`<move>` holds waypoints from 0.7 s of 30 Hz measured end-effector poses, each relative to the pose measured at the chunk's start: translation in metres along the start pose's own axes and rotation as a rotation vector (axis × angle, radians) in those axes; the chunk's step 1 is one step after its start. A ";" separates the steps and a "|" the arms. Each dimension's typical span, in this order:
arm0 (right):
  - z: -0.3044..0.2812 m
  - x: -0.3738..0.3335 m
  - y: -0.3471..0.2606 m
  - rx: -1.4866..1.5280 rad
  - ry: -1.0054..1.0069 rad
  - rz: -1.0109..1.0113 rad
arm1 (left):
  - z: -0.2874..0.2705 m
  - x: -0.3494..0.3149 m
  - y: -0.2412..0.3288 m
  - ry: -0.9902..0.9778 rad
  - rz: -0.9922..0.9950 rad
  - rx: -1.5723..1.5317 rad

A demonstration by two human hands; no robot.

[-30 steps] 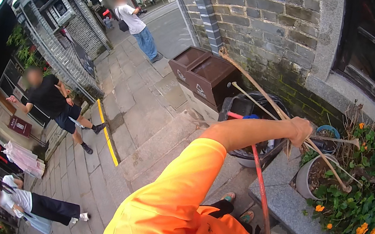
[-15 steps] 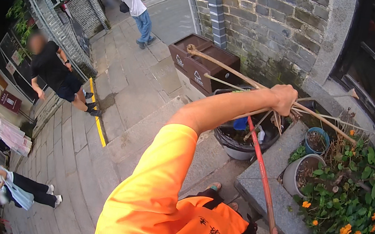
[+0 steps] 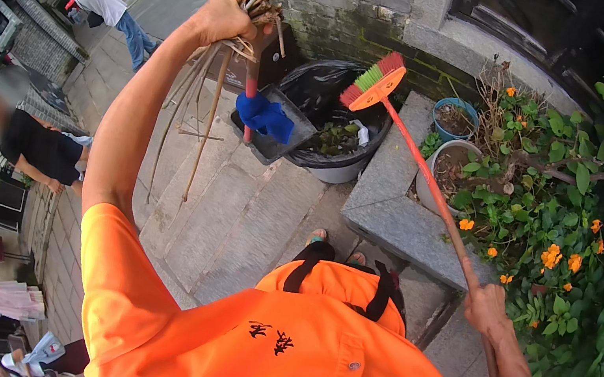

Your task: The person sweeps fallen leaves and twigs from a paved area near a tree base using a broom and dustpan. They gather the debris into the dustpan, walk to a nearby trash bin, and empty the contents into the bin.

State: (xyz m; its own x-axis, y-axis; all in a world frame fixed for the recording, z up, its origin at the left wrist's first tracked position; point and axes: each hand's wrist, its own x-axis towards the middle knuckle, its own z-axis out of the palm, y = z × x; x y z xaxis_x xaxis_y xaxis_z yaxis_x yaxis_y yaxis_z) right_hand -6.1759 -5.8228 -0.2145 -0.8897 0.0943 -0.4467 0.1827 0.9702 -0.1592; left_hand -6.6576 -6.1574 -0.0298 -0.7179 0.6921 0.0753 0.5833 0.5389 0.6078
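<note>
My left hand point(image 3: 223, 15) is raised and closed around a bundle of dry stalks point(image 3: 212, 114), whose thin ends hang down. Just below it, a long-handled dustpan point(image 3: 266, 152) with a red handle and a blue cloth point(image 3: 264, 117) overlaps the side of a bin point(image 3: 333, 171) lined with black plastic. Whether my left hand also grips the dustpan handle I cannot tell. In my right hand point(image 3: 490, 308) is the red handle of a broom point(image 3: 432, 177); its orange head with green and red bristles points up beside the bin. Leaves and a white scrap lie in the bin.
A stone planter edge point(image 3: 386, 211) runs along the right, with a blue pot point(image 3: 455, 120), a grey pot point(image 3: 442, 164) and orange-flowered plants point(image 3: 551, 256). A brick wall point(image 3: 341, 3) stands behind the bin. People point(image 3: 45, 149) are on the paved lane to the left.
My left hand has swung left and up with the stalks, away from above the bin. The broom head has come up into view, and the dustpan now shows beside the bin.
</note>
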 end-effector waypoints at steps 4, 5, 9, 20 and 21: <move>0.001 -0.010 0.005 0.569 0.060 0.016 | -0.053 -0.048 -0.020 0.102 -0.113 -0.072; -0.011 -0.010 -0.004 0.757 -0.048 0.133 | -0.062 -0.059 -0.023 0.126 -0.139 -0.103; -0.014 -0.012 -0.013 1.020 -0.158 0.207 | -0.098 -0.114 -0.049 0.188 -0.236 -0.224; -0.018 0.009 -0.029 0.915 -0.274 0.075 | -0.077 -0.213 -0.164 0.342 -0.516 -0.277; -0.018 0.017 -0.030 0.896 -0.292 0.058 | -0.062 -0.217 -0.177 0.363 -0.526 -0.294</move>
State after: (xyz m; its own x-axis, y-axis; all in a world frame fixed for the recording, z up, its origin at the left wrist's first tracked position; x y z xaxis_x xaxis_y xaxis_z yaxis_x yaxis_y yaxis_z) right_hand -6.2042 -5.8461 -0.2017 -0.7512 -0.0407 -0.6588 0.5850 0.4212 -0.6931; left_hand -6.6288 -6.4324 -0.1051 -0.9879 0.1435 -0.0593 0.0335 0.5702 0.8208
